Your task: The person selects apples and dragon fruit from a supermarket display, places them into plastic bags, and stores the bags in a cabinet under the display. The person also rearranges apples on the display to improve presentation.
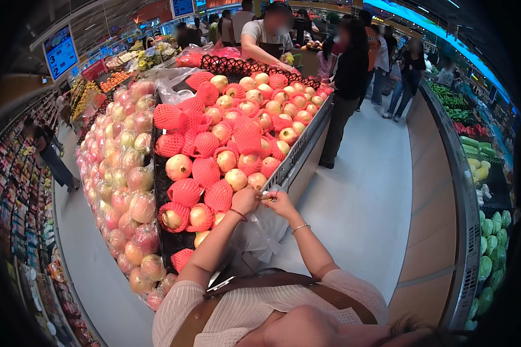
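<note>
My left hand (246, 200) and my right hand (280, 204) meet over the near right corner of the pomegranate display, fingertips pinched together. Between them is the gathered top of a clear plastic bag (260, 236), which hangs below my wrists. A small pale bit shows at the fingertips; what it is cannot be made out. Just beyond my left hand lies a bare pomegranate (235, 179). Others sit in red foam net sleeves, such as the sleeved pomegranate (218, 196) left of that hand.
Film-wrapped apples (141, 208) fill the sloped bin at left. A grey slatted rail (297, 152) edges the pomegranates. Across the aisle floor (356, 191) stands a vegetable counter (434, 208). A person in black (349, 69) stands by the display; another person (265, 37) leans over its far end.
</note>
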Motion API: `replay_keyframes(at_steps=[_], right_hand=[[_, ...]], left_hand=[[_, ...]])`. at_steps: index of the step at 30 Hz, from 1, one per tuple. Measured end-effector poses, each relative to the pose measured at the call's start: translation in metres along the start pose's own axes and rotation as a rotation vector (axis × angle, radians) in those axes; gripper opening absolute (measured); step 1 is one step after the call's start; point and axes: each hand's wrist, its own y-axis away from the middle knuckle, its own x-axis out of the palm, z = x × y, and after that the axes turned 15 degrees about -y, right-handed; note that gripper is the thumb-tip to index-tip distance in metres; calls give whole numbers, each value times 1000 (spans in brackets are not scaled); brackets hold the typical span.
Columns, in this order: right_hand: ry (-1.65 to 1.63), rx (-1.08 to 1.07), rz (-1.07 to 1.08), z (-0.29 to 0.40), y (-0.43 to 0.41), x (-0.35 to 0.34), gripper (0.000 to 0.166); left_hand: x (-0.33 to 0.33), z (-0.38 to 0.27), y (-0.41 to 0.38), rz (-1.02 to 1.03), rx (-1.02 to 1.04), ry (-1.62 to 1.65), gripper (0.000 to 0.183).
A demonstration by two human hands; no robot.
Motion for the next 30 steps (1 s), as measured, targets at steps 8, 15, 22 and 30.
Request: replay_keyframes(at_steps=[8, 15, 22, 30], right_hand=[[821, -545, -318, 14, 10, 27, 9], [705, -814, -557, 3, 7, 38, 11], [618, -859, -470, -7, 5, 28, 16], [419, -799, -401, 7, 5, 20, 12]], left_hand=[[-1, -3, -13, 115, -94, 115, 23], [21, 10, -20, 45, -172, 324, 24], [36, 18, -22, 161, -199, 411, 23], [32, 6, -16, -149, -29, 66, 18]])
